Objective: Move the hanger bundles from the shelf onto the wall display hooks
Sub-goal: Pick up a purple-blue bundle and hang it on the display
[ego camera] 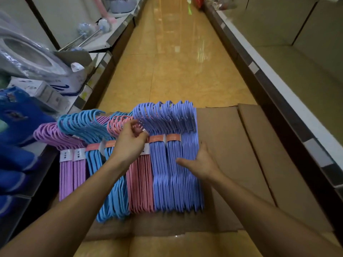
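Hanger bundles lie on flattened cardboard [250,145] at centre frame: lilac, blue, pink [140,184], periwinkle [167,182]. Left hand [130,143] pinches the pink hooks; right hand [200,162], fingers straight, presses the periwinkle bundle.

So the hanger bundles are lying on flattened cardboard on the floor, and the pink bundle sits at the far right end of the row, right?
Not quite. The head view shows the periwinkle-blue bundles at the far right end; the pink bundle lies just left of them. The rest holds: the bundles lie on flattened cardboard on the floor.
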`<state>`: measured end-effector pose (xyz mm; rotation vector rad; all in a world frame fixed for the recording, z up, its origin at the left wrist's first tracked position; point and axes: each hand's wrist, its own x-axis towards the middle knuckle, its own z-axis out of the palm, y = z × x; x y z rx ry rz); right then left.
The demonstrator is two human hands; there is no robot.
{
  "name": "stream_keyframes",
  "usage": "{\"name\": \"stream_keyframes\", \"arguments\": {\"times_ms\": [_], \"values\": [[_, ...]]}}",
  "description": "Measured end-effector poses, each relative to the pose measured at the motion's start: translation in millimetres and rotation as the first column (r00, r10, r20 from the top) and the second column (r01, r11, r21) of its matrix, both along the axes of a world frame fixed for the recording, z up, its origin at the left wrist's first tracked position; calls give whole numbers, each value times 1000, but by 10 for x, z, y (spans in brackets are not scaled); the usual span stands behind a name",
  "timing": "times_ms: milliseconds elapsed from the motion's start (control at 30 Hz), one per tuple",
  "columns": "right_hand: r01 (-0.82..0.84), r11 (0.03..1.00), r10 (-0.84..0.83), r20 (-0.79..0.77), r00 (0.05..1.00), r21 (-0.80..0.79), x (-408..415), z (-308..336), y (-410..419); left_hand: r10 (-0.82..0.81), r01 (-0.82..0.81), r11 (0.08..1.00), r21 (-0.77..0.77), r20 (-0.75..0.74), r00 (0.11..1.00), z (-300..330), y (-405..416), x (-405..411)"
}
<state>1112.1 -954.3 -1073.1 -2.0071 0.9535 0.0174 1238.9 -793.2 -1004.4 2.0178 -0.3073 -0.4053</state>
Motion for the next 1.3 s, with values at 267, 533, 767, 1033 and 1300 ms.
{"name": "stream_keyframes", "arguments": {"times_ms": [267,533,767,1033,1300], "values": [[138,990,-139,-38,990,-20,305,-287,231,17,-16,999,30,-35,999,-208,-207,60],[156,983,-162,-60,985,-99,379,-416,233,68,-68,989,135,0,998,-486,-322,-36],[169,980,-171,-2,985,-101,319,-447,207,121,-119,973,199,4,993,-810,-228,-207],[207,978,-204,89,975,-31,227,-436,118,81,-74,992,104,-70,994,-871,-334,-189],[240,967,-253,243,937,80,165,-496,33,0,-132,969,-209,-534,846,-1045,-327,-259]]}}
